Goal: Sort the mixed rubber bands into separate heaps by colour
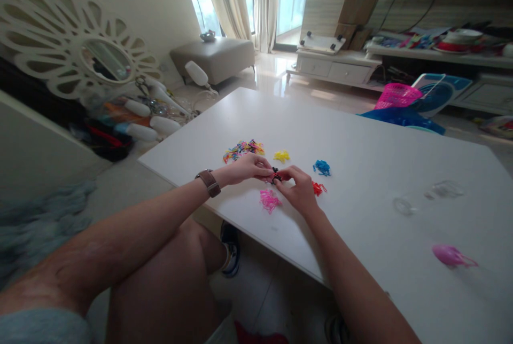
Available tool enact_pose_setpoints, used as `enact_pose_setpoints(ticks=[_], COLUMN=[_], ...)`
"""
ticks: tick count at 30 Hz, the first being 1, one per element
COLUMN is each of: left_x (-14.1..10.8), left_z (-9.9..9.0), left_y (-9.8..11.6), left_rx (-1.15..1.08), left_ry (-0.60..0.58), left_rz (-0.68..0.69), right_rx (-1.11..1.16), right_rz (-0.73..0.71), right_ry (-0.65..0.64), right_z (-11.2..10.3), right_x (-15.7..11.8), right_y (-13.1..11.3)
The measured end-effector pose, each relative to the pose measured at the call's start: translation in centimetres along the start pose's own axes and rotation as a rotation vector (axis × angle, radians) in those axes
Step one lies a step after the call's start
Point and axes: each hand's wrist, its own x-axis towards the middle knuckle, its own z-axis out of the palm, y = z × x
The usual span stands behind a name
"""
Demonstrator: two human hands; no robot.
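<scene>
My left hand (253, 167), with a watch (209, 182) on its wrist, is closed with fingertips pinched at a small bunch of black rubber bands (276, 179). My right hand (297, 188) meets it from the other side, thumb and fingers pinched at the same bunch. A bit of red shows among the black; which bands each hand grips is partly hidden. Behind my left hand lies a mixed-colour heap of bands (243, 149). Pink bands (270, 201) lie in front, yellow bands (281, 156) behind, red bands (319, 188) beside my right hand, and blue bands (322, 167) farther right.
On the right of the white table (360, 216) lie a clear plastic container (447, 189), a clear ring-shaped piece (404, 206) and a pink pouch-like object (449, 255). A pink basket (398, 96) stands past the far edge. Lamp parts (154, 124) crowd the floor at left.
</scene>
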Motion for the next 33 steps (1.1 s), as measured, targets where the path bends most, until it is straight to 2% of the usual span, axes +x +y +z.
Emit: enact_pose_setpoints(ticks=[8,14,18,29,33], left_x=[0.1,-0.1,-0.1,-0.1,0.1], left_z=[-0.3,-0.7,-0.4,0.2,-0.2], left_y=[-0.1,0.7,0.5,1.0,1.1], left_rx=[0.018,0.354,0.436,0.580,0.591], left_ry=[-0.023,-0.040,-0.035,0.023,0.076], left_rz=[0.022,0.200,0.264,0.344,0.338], right_rx=[-0.006,0.028,0.037,0.092,0.109], right_rz=[-0.009,0.013,0.038,0.094,0.139], right_ry=[0.001,0.036,0.026,0.054,0.099], right_z=[-0.1,-0.2,-0.3,-0.4,-1.3], right_x=[-0.1,-0.1,0.0,0.4,0.7], right_y=[0.1,0.2,0.1,-0.2,0.4])
